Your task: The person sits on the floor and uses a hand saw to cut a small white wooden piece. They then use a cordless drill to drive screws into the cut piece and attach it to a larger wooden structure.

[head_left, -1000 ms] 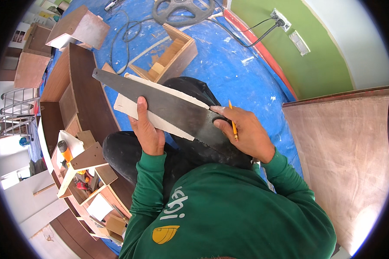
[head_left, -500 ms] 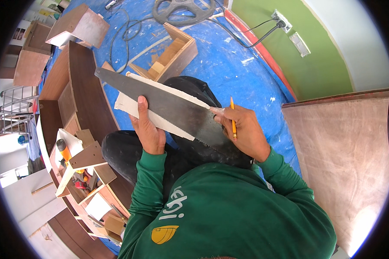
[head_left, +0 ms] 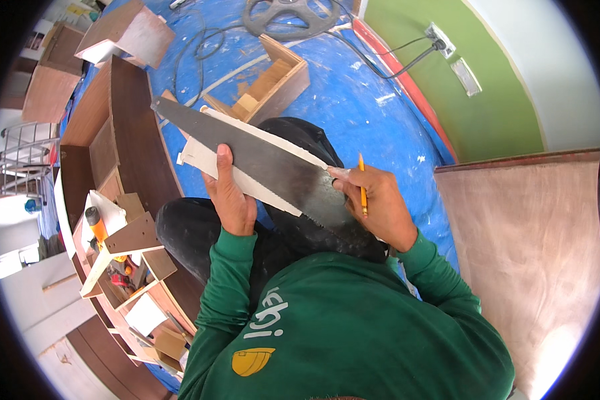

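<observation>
Fingers of left hand [head_left: 232, 193] press saw blade [head_left: 260, 167] (flat on board [head_left: 203, 157]); right hand [head_left: 373, 203] pinches pencil [head_left: 362, 183].

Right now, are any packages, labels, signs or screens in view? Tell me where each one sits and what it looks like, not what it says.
Shirt print: on the green shirt's back, low centre; white lettering above a yellow helmet-shaped emblem.
Orange bottle: in the wooden shelf unit at left; dark cap, no label readable.
Wall socket: on the green wall, top right; white plate, no sign.
No screens or packages are visible.
</observation>
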A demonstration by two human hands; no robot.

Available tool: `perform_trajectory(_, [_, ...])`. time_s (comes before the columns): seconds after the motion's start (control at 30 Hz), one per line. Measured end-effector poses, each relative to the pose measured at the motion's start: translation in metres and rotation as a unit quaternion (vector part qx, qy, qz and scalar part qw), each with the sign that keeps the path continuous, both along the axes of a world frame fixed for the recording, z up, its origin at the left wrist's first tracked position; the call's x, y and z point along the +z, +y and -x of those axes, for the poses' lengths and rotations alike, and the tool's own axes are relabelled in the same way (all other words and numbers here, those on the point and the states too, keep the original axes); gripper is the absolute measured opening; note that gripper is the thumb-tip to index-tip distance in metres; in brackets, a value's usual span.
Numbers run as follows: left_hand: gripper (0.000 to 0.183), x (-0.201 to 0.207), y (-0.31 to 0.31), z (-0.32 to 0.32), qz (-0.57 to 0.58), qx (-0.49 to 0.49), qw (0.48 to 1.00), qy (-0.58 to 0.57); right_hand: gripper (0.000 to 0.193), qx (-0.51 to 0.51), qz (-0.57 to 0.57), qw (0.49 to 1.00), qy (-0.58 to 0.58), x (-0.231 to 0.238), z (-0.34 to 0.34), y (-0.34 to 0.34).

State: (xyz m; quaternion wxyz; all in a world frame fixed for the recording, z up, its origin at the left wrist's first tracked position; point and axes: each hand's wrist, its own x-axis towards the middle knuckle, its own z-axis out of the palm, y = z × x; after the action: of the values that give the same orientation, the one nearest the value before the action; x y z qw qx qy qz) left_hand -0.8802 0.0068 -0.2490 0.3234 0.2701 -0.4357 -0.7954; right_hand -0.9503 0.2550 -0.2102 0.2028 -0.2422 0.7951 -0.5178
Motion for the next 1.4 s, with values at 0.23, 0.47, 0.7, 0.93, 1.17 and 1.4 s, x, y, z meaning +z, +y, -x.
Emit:
perform_trajectory(0.23, [0.06,-0.007,-0.005,0.0,-0.022,0.012,0.999,0.023,0.031,-0.051,0.016,0.997,0.06,0.02,0.025,0.006])
perform_trajectory(0.47, [0.058,-0.009,-0.005,0.0,-0.024,0.003,0.999,0.041,0.026,0.074,0.197,0.977,0.025,0.039,0.059,-0.061])
perform_trajectory(0.7, [0.05,0.0,-0.002,0.001,-0.045,0.009,0.999,0.029,0.024,0.192,0.227,0.953,0.049,0.015,0.088,-0.162])
perform_trajectory(0.93, [0.048,0.002,-0.007,0.001,-0.046,0.028,0.998,0.045,0.013,0.215,0.218,0.951,0.053,-0.004,0.098,-0.193])
perform_trajectory(1.17, [0.051,-0.002,-0.01,-0.001,-0.065,0.008,0.997,0.046,0.015,0.207,0.222,0.95,0.071,-0.007,0.094,-0.203])
perform_trajectory(1.4, [0.05,-0.004,-0.011,-0.002,-0.062,0.009,0.997,0.038,0.014,0.223,0.195,0.949,0.102,-0.001,0.094,-0.208])
